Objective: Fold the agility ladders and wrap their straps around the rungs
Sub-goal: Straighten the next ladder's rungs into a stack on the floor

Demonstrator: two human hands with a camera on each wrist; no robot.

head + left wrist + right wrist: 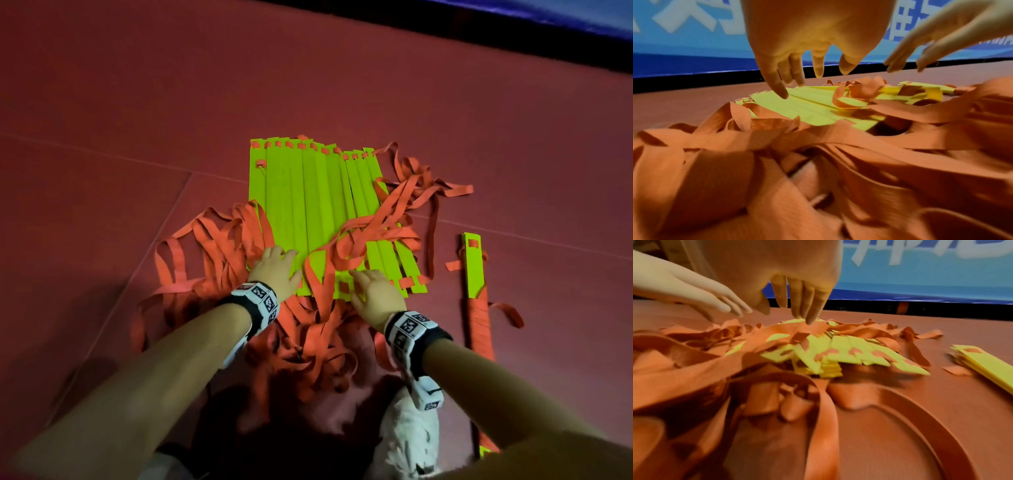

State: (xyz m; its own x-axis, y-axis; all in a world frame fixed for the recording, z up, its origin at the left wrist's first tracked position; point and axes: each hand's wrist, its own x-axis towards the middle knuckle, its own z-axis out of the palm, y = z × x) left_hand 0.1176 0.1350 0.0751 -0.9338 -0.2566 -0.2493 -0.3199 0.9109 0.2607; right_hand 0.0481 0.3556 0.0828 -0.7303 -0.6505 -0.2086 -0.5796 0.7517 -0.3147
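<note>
A: Where are the green rungs lying?

B: Fanned out at twelve o'clock among loose orange straps. Left hand and right hand are hovering spread-fingered, gripping nothing.

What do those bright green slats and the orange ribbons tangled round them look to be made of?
Green slats: apparently stiff plastic, matte and smooth; they lie flat with clean edges and rectangular slots cut at the ends.

Orange ribbons: probably woven webbing, nylon or polyester; the left wrist view shows a ribbed weave, and they flop in limp loops.
</note>
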